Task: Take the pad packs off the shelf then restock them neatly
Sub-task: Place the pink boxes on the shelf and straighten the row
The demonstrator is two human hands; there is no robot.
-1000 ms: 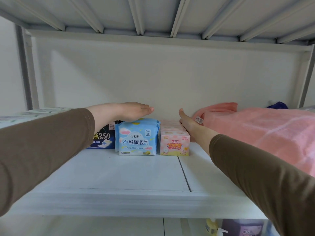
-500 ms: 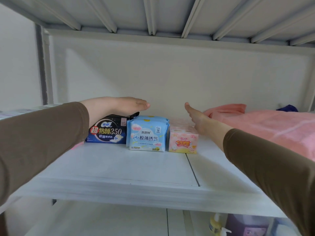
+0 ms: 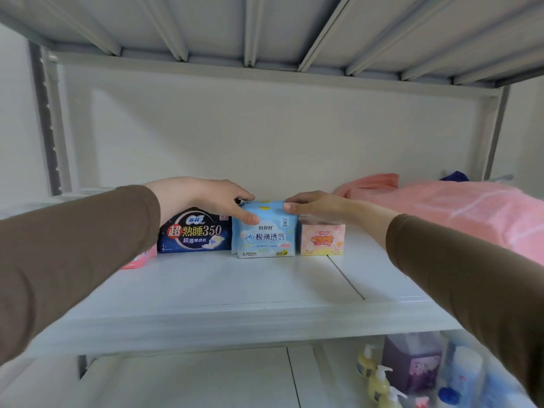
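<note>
Three pad packs stand in a row at the back of the white shelf (image 3: 223, 293): a dark blue pack (image 3: 192, 234) on the left, a light blue pack (image 3: 265, 238) in the middle and a small pink and yellow pack (image 3: 322, 240) on the right. My left hand (image 3: 206, 198) grips the light blue pack's top left corner, thumb on its front. My right hand (image 3: 315, 205) grips its top right corner from above. A pink pack (image 3: 141, 259) peeks out under my left sleeve.
Folded pink towels (image 3: 459, 210) lie on the shelf to the right, with a dark blue item (image 3: 454, 175) behind them. Below the shelf stand yellow pump bottles (image 3: 376, 381), a purple box (image 3: 412, 366) and blue bottles (image 3: 462, 375). The shelf above sits close overhead.
Both hands have come in from the sides of the row and closed on the top of the light blue pack. The view has dropped and pulled back a little.
</note>
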